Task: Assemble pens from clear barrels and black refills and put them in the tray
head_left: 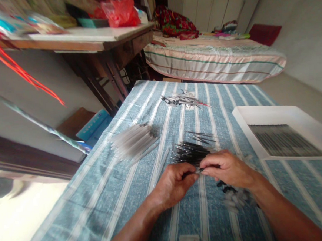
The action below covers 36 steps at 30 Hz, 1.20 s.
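Head cam, fingers first: pinching a small dark piece [201,170] between thumb and fingertips of both left hand [173,184] and right hand [228,169], tips nearly meeting just below the centre of the frame. Too tiny and blurry to tell what exactly, sorry. Right above the knuckles, a heap of thin black sticks [190,152], plus a few loose ones along the top. Tucked below the right wrist, a smeary little pile of pale and black bits [238,198]. Left of centre, a fat bundle of whitish tubes [133,140], lying at a slant. Near the top of the striped blue tabletop [87,211], a messy clump of dark and pale scraps [183,100]. Off to the right edge, a white tray [283,111] with dark rods [285,138] lined up side by side. Upper right, a bed [215,64]; upper left, a red plastic bag [121,12].
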Motion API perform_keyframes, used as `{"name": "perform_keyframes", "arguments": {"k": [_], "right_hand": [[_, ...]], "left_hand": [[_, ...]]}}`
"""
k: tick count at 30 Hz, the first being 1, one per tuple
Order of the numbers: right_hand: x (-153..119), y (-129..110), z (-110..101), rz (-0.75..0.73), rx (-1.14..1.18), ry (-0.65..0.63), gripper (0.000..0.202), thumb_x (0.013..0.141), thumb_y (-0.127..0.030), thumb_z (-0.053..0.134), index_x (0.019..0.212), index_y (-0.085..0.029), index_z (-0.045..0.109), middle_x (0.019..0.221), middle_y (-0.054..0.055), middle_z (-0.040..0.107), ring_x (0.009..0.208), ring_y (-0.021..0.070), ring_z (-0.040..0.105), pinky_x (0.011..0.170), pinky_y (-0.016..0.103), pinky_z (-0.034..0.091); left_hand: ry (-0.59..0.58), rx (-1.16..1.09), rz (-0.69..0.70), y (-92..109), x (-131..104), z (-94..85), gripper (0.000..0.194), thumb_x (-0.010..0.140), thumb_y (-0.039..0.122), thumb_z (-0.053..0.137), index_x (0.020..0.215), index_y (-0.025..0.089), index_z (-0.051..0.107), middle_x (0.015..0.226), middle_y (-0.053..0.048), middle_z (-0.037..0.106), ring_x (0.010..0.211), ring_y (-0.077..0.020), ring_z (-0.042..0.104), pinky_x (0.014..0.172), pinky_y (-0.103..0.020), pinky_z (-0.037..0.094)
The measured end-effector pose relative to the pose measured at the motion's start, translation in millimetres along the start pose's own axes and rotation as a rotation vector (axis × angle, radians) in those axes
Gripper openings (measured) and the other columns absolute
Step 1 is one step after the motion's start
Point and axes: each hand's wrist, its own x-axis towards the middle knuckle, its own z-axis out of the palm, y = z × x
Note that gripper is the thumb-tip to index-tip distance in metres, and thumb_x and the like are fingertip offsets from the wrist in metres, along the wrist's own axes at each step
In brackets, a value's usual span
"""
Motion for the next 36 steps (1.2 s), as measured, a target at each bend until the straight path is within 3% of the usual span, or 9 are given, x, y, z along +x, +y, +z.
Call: {"name": "perform_keyframes", "arguments": {"k": [7,15,21,26,29,32,34,36], "right_hand": [[-0.4,-3.0,0.6,-0.068,-0.032,0.047,0.014,0.085,-0.018,0.054,0.076,-0.017,0.065,0.057,-0.002,0.061,0.048,0.0083,0.053,0.050,0.018,0.039],[0.1,0.5,2.6,0.021,-0.020,-0.018,0.017,0.085,-0.022,0.056,0.071,-0.016,0.064,0.053,-0.004,0.057,0.046,0.0068,0.049,0.049,0.018,0.035],[-0.1,7.0,5.7,0.154,0.037,-0.096,0.036,0.090,-0.032,0.049,0.059,-0.015,0.057,0.049,-0.004,0.049,0.044,0.0062,0.045,0.044,0.018,0.031],[-1.4,5.5,0.4,0.214,0.208,-0.103,0.015,0.080,-0.028,0.062,0.090,-0.015,0.062,0.062,-0.004,0.056,0.052,0.0083,0.050,0.049,0.018,0.038],[-1.4,3.1,0.1,0.170,0.156,-0.066,0.008,0.082,-0.023,0.058,0.080,-0.016,0.061,0.058,-0.004,0.053,0.050,0.0078,0.049,0.049,0.018,0.037],[-0.7,1.9,1.7,0.112,0.040,-0.052,0.029,0.088,-0.028,0.051,0.063,-0.015,0.057,0.051,-0.004,0.048,0.047,0.0072,0.046,0.048,0.019,0.034],[-0.5,1.7,2.6,0.129,0.029,-0.057,0.028,0.087,-0.030,0.053,0.064,-0.015,0.058,0.051,-0.004,0.049,0.048,0.0072,0.045,0.047,0.019,0.032],[-0.6,1.6,3.2,0.147,0.061,-0.056,0.016,0.084,-0.028,0.058,0.076,-0.015,0.063,0.055,-0.005,0.053,0.050,0.0072,0.046,0.049,0.018,0.033]], "left_hand": [[-0.069,-0.222,-0.142,1.1,-1.8,-2.2,0.022,0.083,0.034,0.055,0.077,0.014,0.061,0.063,0.001,0.053,0.055,-0.0104,0.045,0.051,-0.022,0.038],[-0.005,0.001,0.002,-0.4,1.1,-2.2,0.014,0.081,0.024,0.056,0.073,0.014,0.064,0.064,0.002,0.052,0.060,-0.0102,0.044,0.054,-0.022,0.034],[-0.014,-0.002,0.028,-2.6,1.0,-1.2,0.015,0.081,0.023,0.055,0.073,0.013,0.063,0.063,0.003,0.049,0.059,-0.0098,0.043,0.054,-0.021,0.034],[0.033,-0.025,0.018,-1.2,0.0,-1.4,0.013,0.081,0.022,0.056,0.074,0.013,0.063,0.062,0.003,0.049,0.058,-0.0094,0.041,0.054,-0.021,0.033],[0.026,-0.030,0.020,0.1,-0.3,-1.2,0.014,0.082,0.023,0.056,0.075,0.013,0.063,0.063,0.003,0.051,0.059,-0.0097,0.042,0.055,-0.022,0.034],[0.023,-0.027,0.020,1.1,-0.5,-0.8,0.016,0.082,0.025,0.056,0.075,0.013,0.064,0.064,0.002,0.051,0.060,-0.0101,0.043,0.056,-0.022,0.034],[0.030,-0.031,0.014,1.4,-0.7,-0.6,0.016,0.082,0.025,0.055,0.075,0.013,0.064,0.064,0.002,0.051,0.060,-0.0102,0.043,0.056,-0.022,0.035],[0.033,-0.039,0.012,1.7,-0.8,-0.5,0.016,0.082,0.024,0.055,0.076,0.013,0.064,0.065,0.002,0.053,0.061,-0.0105,0.044,0.057,-0.022,0.035]]}}
